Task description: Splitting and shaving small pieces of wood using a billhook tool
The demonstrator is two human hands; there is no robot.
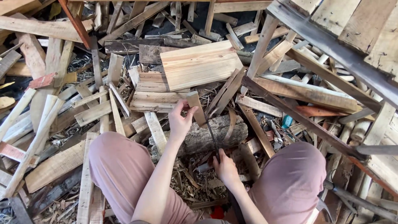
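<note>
Your left hand [180,120] pinches a short pale wood stick [196,108] near its top end, thumb and fingers closed around it, holding it upright with a slight tilt. The stick's lower end rests on the top of a bark-covered log [215,135] lying crosswise between your knees.

Your right hand [225,167] is closed around the handle of a dark long-bladed knife [211,132]. The thin blade runs up from that hand to the stick's right edge and appears to touch it; whether the edge has bitten into the wood cannot be told.

Both knees, in dusty pink trousers [120,166], flank the log. Shavings and chips [188,180] cover the ground at the log's near side.

Beyond the log, flat cut boards [199,64] are stacked, the top one a pale, fresh rectangle. Scrap planks and slats [49,120] lie heaped to the left. To the right, long dark timbers [306,120] cross diagonally. A small teal object [287,121] sits among the scraps right of the log; its kind is unclear.
</note>
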